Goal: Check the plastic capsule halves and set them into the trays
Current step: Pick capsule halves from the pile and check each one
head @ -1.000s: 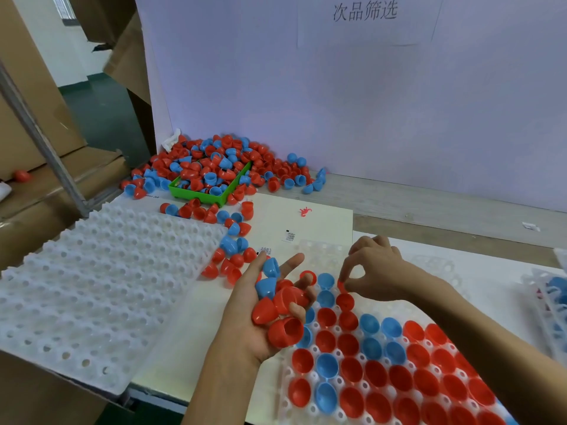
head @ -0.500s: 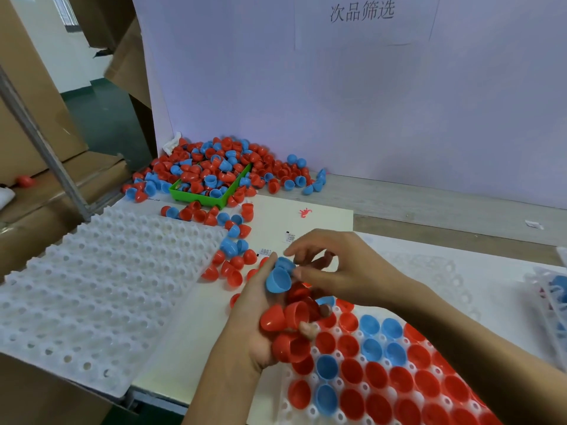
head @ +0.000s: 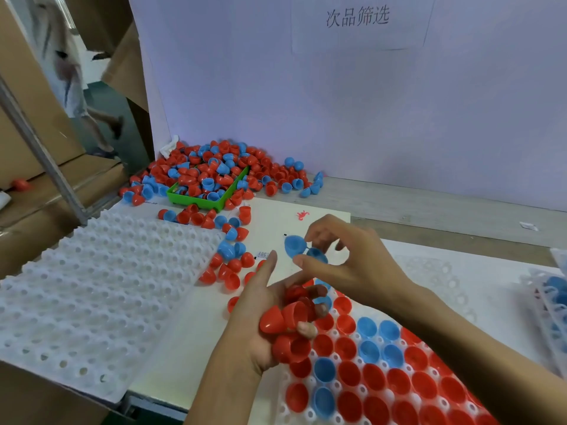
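My left hand (head: 260,320) lies palm up over the near tray's left edge, its fingers curled round several red capsule halves (head: 287,328). Just above it my right hand (head: 352,265) pinches two blue capsule halves (head: 299,248) between thumb and fingers. Beneath both hands is a white tray (head: 337,389) whose cups hold rows of red and blue halves, open side up. Loose red and blue halves (head: 228,256) lie scattered on the cream board to the left of my hands.
A white tray (head: 92,296) with bare cups sits at the left. A big heap of halves (head: 214,170) covers a green bin (head: 199,202) at the back by the lilac wall. Another tray (head: 552,302) shows at the right edge. A person walks past at far left.
My right hand went from the tray to my left palm, took blue halves from it and lifted them up and to the right. My left hand keeps the red halves.
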